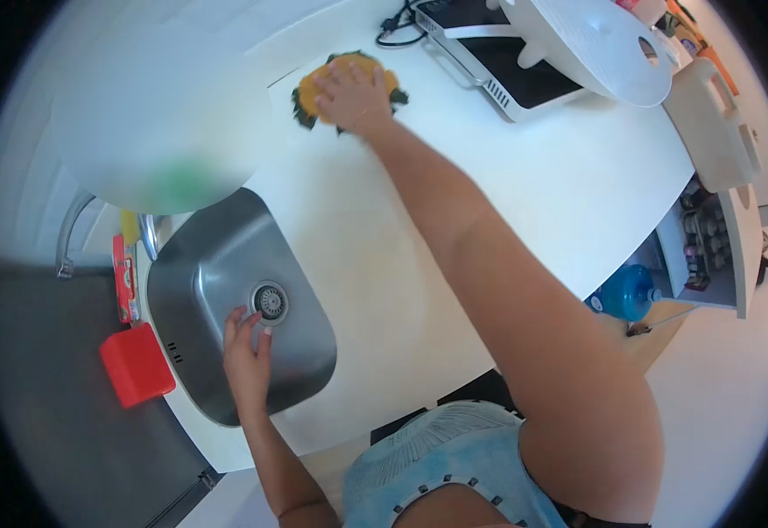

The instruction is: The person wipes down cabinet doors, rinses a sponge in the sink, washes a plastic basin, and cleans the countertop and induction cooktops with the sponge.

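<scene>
My right hand point(351, 97) lies on a yellow-orange cloth point(391, 79) with dark green edges, near the back of the white counter point(358, 229). Its fingers are stretched out and spread over the cloth, pressing it against the countertop. My left hand point(248, 348) hangs over the steel sink point(217, 255), close to the drain strainer point(270, 302). Its fingers are apart and nothing shows between them.
A black-topped cooker point(481, 57) with a white basin point(599, 48) leaning over it stands at the back right. Left of the sink are a red container point(138, 365) and a faucet point(74, 229). An open drawer point(736, 251) and blue bottle point(626, 293) lie right.
</scene>
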Tool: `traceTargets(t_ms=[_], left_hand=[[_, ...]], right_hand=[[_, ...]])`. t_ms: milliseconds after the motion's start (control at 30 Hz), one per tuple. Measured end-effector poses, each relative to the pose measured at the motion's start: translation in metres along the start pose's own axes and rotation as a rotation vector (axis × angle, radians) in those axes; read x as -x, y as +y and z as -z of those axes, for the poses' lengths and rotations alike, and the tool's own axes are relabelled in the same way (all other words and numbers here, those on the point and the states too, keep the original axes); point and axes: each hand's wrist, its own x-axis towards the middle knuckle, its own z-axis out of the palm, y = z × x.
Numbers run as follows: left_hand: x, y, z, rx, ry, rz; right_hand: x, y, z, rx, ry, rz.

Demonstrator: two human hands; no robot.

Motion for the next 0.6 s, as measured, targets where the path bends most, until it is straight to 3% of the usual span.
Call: traceTargets(t_ms=[167, 300, 433, 500, 533, 600], left_hand=[[0.015, 0.031, -0.014, 0.056, 0.033, 0.018], [0.021, 0.05, -0.01, 0.093, 0.062, 0.023], [0.032, 0.037, 0.001, 0.032, 0.107, -0.026], [0.027, 0.019, 0.002, 0.017, 0.124, -0.074], [0.024, 0.014, 0.001, 0.001, 0.151, -0.104], [0.018, 0.023, 0.004, 0.005, 0.196, -0.158]], right_hand=[[0.045, 0.079, 0.012, -0.013, 0.022, -0.118], [0.16, 0.129, 0.044, 0.139, 0.13, 0.112], [0.275, 0.217, 0.102, 0.069, -0.012, -0.115], [0.318, 0.271, 0.113, 0.267, 0.096, -0.424], [0.327, 0.279, 0.109, 0.28, 0.089, -0.445], [0.34, 0.288, 0.106, 0.709, 0.255, -0.266]])
